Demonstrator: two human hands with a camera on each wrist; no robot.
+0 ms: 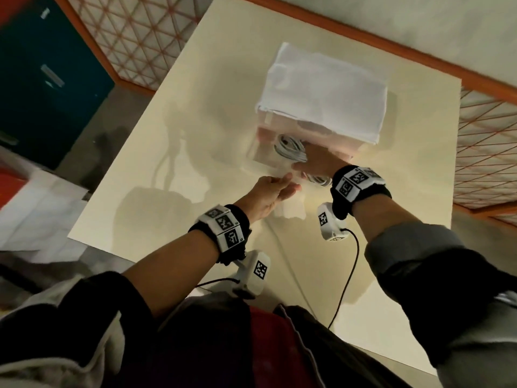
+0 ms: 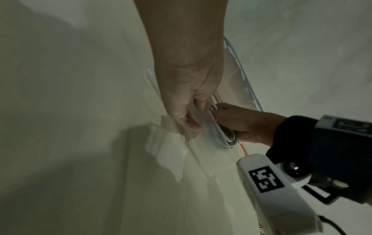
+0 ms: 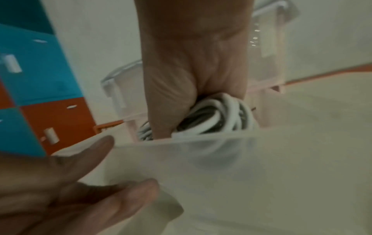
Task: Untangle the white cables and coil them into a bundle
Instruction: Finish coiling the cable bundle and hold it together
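Note:
A coil of white cables (image 1: 288,149) lies in the pulled-out drawer (image 1: 260,158) of a clear plastic box on the cream table. My right hand (image 1: 303,161) reaches into the drawer. In the right wrist view the thumb and fingers of this right hand (image 3: 191,95) wrap round the cables (image 3: 219,117). My left hand (image 1: 291,183) is at the drawer's near side and pinches its translucent front panel (image 3: 221,159). In the left wrist view the fingers (image 2: 189,120) curl over that panel's edge, right beside the right hand (image 2: 241,122). The fingertips inside the drawer are hidden.
A folded white cloth (image 1: 327,91) covers the top of the box. A thin white lead (image 1: 288,261) runs across the table (image 1: 167,163) toward me. Blue and orange cabinets (image 1: 50,79) stand to the left, and orange-framed lattice panels (image 1: 486,152) border the table's far and right sides.

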